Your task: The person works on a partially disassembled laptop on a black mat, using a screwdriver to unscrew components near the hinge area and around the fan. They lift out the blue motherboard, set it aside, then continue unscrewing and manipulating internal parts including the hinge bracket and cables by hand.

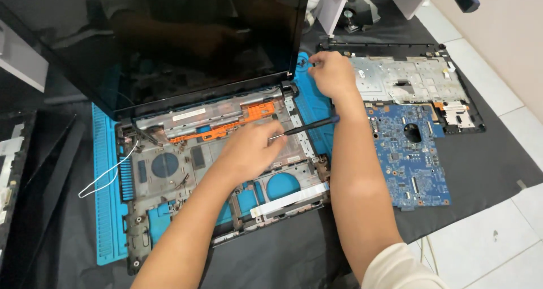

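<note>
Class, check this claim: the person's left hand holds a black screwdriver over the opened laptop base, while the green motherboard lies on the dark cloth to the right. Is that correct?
Not quite. In the head view the motherboard is blue, not green. The rest holds: the left hand holds a black screwdriver over the opened laptop base, and the board lies on the dark cloth to the right.

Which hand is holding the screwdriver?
The left hand holds the black screwdriver, over the opened laptop base. The right hand holds no tool; it reaches to the blue mat beside the screen's corner.
</note>
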